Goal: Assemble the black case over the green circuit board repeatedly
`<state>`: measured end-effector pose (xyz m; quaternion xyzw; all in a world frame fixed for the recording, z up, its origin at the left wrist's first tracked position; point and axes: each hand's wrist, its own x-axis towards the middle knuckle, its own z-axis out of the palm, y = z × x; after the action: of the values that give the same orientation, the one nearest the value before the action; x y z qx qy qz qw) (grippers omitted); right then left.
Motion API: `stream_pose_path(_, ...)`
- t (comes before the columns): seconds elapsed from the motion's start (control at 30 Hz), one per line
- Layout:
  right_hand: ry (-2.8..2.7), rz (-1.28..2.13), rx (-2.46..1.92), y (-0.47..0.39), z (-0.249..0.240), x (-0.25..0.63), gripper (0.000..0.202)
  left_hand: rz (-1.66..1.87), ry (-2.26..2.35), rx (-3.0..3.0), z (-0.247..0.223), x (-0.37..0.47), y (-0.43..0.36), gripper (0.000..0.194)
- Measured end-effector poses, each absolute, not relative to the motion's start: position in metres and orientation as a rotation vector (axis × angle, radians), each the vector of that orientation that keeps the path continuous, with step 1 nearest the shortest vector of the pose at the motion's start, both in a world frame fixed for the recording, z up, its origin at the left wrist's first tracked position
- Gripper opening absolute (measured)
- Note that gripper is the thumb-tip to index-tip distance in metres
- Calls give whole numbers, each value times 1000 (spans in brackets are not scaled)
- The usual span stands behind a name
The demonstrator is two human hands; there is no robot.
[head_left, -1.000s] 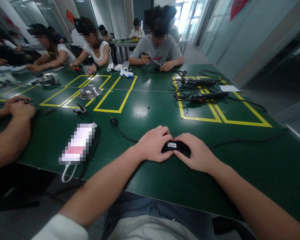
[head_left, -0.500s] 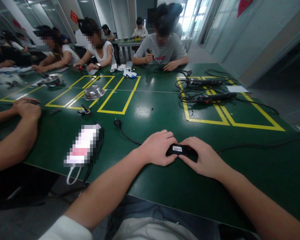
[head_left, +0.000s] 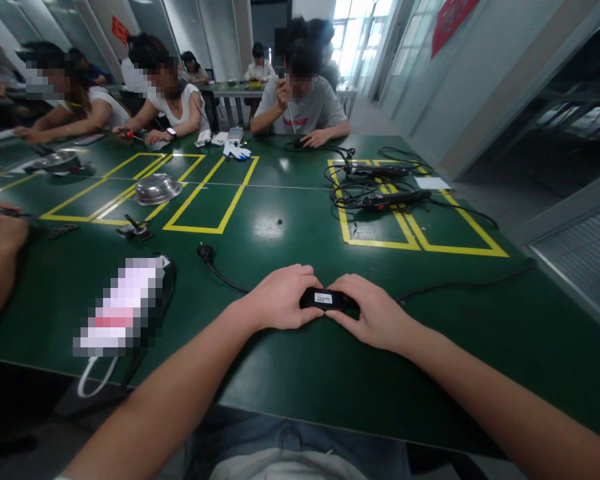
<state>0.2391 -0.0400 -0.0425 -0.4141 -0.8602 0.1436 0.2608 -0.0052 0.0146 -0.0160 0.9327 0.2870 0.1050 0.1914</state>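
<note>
A black power adapter (head_left: 336,299) with a small white printed label lies on the green table, label up. My left hand (head_left: 286,298) grips its left end between thumb and fingers. Around its right end my right hand (head_left: 373,308) is closed, and the two thumbs nearly meet at the near edge. From beneath my left hand a black cord runs out to a power plug (head_left: 205,253). Another black cable (head_left: 467,285) stretches away to the right of my right hand. My fingers partly hide both ends of the adapter.
A phone (head_left: 123,303) with a white cable lies at left. Beyond are a metal bowl (head_left: 159,190), a small metal part (head_left: 135,229) and two black corded tools (head_left: 395,199) inside yellow tape lines. A co-worker's hand (head_left: 0,240) rests at far left; other people sit across the table.
My view has swung to the right, so everything appears farther left. Both hands keep their hold on the adapter. The co-worker opposite has raised the hand holding a tool.
</note>
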Motion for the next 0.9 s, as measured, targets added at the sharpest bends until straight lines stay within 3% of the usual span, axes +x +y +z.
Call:
stream_pose_path(0.47, -2316, 289, -1139, -46, -54, 230, 17, -4, 969, 2644, 15, 6, 12, 21)
stream_pose_path(0.9, -2262, 161, -1228, -53, -56, 232, 27, 354, 861, 2401, -13, -4, 17, 29)
